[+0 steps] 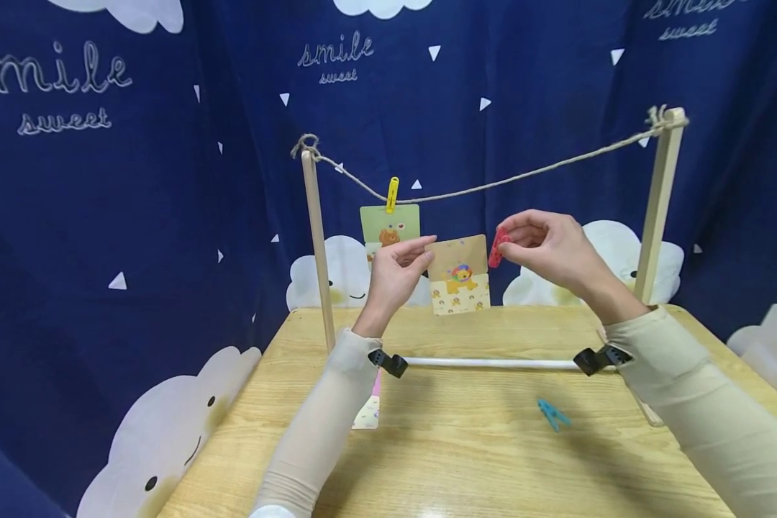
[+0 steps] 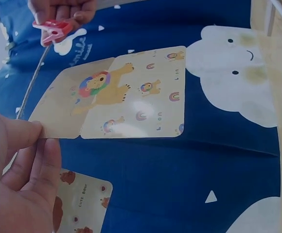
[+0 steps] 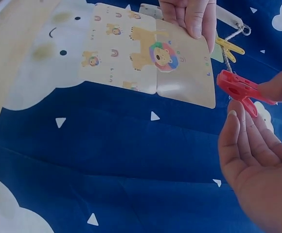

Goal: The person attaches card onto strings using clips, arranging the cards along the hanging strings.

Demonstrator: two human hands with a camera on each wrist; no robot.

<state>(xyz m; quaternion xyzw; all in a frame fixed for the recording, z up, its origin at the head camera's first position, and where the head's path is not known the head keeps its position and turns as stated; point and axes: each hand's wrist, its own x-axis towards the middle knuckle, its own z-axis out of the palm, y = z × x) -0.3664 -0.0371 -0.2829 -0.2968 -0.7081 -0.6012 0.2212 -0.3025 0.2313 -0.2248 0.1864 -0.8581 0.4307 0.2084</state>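
My left hand (image 1: 393, 279) pinches the upper left corner of a card with a lion on it (image 1: 460, 280), thumb on one face and fingers behind. The card hangs upright, slightly tilted, below the twine line (image 1: 524, 175). To its right, my right hand (image 1: 557, 248) holds a red clothespin (image 3: 238, 87) by its handles between thumb and fingers. The clothespin is close to the card's upper right edge. Behind my left hand, a green bear card (image 1: 372, 219) hangs from the twine by a yellow clothespin (image 1: 392, 194); its lower part is partly hidden.
Two wooden posts (image 1: 662, 205) carry the twine, with a white bar (image 1: 492, 363) low between them. On the wooden table (image 1: 460, 446) lies a teal clothespin (image 1: 550, 415). Another card (image 1: 367, 415), partly pink, is half covered by my left forearm. A blue curtain (image 1: 233, 180) hangs behind.
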